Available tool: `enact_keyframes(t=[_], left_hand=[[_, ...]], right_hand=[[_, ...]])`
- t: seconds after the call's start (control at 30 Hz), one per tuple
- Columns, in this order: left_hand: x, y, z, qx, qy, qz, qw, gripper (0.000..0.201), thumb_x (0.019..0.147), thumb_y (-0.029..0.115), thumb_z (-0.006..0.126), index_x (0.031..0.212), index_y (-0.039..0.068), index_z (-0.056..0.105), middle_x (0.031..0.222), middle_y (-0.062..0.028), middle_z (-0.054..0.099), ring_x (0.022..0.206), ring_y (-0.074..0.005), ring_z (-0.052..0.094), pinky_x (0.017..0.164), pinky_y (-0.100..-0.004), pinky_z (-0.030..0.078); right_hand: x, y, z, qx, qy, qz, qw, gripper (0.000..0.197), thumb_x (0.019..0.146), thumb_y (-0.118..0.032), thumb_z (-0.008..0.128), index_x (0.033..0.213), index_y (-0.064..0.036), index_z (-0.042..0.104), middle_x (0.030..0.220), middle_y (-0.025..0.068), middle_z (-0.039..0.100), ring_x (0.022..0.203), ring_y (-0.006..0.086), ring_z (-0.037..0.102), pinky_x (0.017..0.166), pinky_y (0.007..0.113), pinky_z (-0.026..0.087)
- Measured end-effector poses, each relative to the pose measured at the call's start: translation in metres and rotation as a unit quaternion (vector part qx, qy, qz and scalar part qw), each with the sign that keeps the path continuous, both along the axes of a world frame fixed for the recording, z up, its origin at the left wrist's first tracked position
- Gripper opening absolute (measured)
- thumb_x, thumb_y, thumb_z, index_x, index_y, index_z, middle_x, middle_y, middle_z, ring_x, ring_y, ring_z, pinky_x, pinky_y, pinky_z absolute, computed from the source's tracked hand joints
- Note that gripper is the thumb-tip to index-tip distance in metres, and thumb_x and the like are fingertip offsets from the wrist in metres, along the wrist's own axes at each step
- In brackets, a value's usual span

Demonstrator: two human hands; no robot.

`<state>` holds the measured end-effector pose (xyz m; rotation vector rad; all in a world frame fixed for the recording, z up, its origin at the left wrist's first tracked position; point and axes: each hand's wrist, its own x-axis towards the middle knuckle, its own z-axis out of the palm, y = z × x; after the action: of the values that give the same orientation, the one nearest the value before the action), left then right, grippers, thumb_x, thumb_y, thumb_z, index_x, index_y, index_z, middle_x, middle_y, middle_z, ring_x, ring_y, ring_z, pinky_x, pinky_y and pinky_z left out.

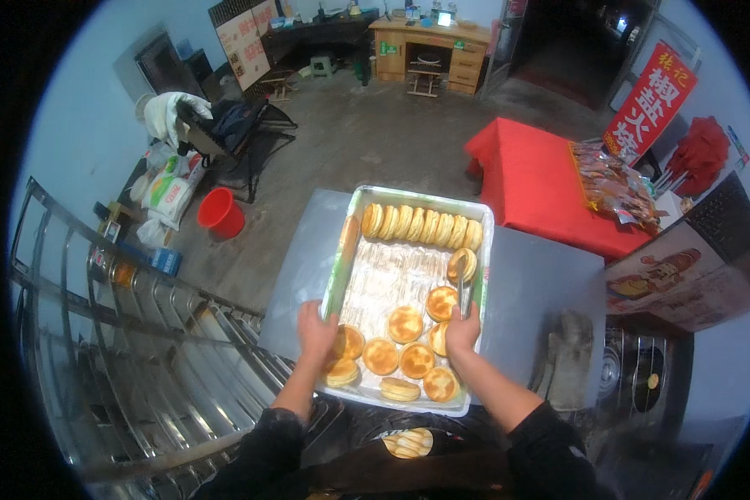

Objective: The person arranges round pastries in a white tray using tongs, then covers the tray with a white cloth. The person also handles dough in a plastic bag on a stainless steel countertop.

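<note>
Left hand (315,332) grips the near-left rim of the metal tray (339,271), steadying it. Just right of it lie round flatbreads (405,324). Right hand (462,329) is closed on tongs (467,293) reaching away from it toward an upright flatbread; a loose pinch could drop it.

A grey table (535,292) bears a metal baking tray (340,268) of flatbreads

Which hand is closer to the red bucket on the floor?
Left. The left hand is at the tray's left edge, toward the red bucket; the right hand holds tongs farther right.
</note>
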<state>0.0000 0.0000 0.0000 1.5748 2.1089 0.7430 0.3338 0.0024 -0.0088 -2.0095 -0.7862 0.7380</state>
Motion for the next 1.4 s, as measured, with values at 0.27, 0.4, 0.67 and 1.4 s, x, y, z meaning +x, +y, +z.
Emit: enact_keyframes(t=[0.27,0.4,0.67,1.4], left_hand=[[0.125,0.034,0.012,0.074,-0.084,-0.211,0.971,0.064,0.075,0.017,0.083,0.132,0.001,0.057,0.135,-0.0234,0.055,0.127,-0.0429,0.052,0.109,-0.0482,0.044],[0.191,0.062,-0.006,0.022,-0.014,-0.341,0.940,0.097,0.069,0.030,0.090,0.150,0.002,0.044,0.148,-0.0257,0.046,0.135,-0.0448,0.048,0.115,-0.0471,0.040],[0.239,0.099,-0.010,-0.100,-0.009,-0.429,0.898,0.103,0.065,0.039,0.090,0.150,0.003,0.044,0.140,-0.0256,0.053,0.131,-0.0428,0.050,0.111,-0.0475,0.044],[0.272,0.168,-0.083,-0.046,-0.343,-0.230,0.909,0.053,0.099,0.020,0.059,0.146,-0.001,0.050,0.136,-0.0228,0.060,0.123,-0.0324,0.059,0.105,-0.0390,0.047]], right_hand=[[-0.021,-0.007,0.010,0.009,-0.033,-0.042,0.999,0.061,0.098,-0.018,0.069,0.151,-0.0012,0.043,0.090,0.0127,0.064,0.080,0.0291,0.064,0.078,0.042,0.051],[-0.021,-0.015,0.014,0.011,-0.024,-0.034,0.999,0.063,0.097,-0.018,0.071,0.151,-0.0010,0.043,0.091,0.0106,0.062,0.079,0.0247,0.061,0.076,0.040,0.051],[-0.009,-0.025,0.030,0.064,0.025,-0.043,0.997,0.063,0.095,-0.017,0.073,0.149,0.0003,0.045,0.092,0.0074,0.060,0.080,0.0198,0.057,0.078,0.035,0.052],[0.043,-0.093,0.025,0.096,0.230,0.011,0.968,0.059,0.101,-0.009,0.067,0.150,0.0062,0.039,0.129,0.0143,0.063,0.114,0.0166,0.061,0.097,0.030,0.050]])
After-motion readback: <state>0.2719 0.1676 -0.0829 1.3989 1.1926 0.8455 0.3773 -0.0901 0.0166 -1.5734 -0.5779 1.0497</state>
